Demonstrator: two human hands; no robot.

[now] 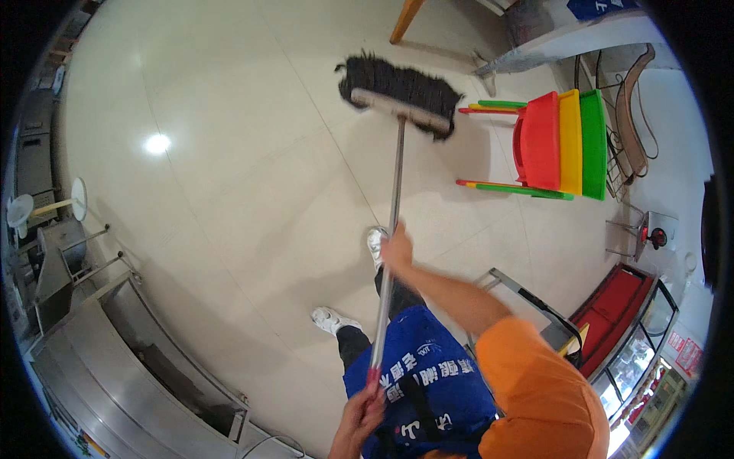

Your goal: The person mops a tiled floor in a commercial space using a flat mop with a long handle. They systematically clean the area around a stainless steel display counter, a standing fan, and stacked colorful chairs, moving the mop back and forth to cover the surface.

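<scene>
Black fringe on this dust mop, and I've got both hands on it. The mop head is a hair past 12 o'clock on the cream tile floor, kinda blurry. Right hand is wrapped round the metal handle just below the middle of the view, and my left hand is closed on the red grip down at 6. Fingers are smeared, so I can't tell exactly how each one sits. White sneakers are left of the handle, toward 7, and my blue apron is around 5. Stacked plastic chairs in red, yellow and green are at 2, legs just beside the mop head; can't tell if they touch. Stainless steel counter at 8, red-topped display cabinet near 4.
</scene>
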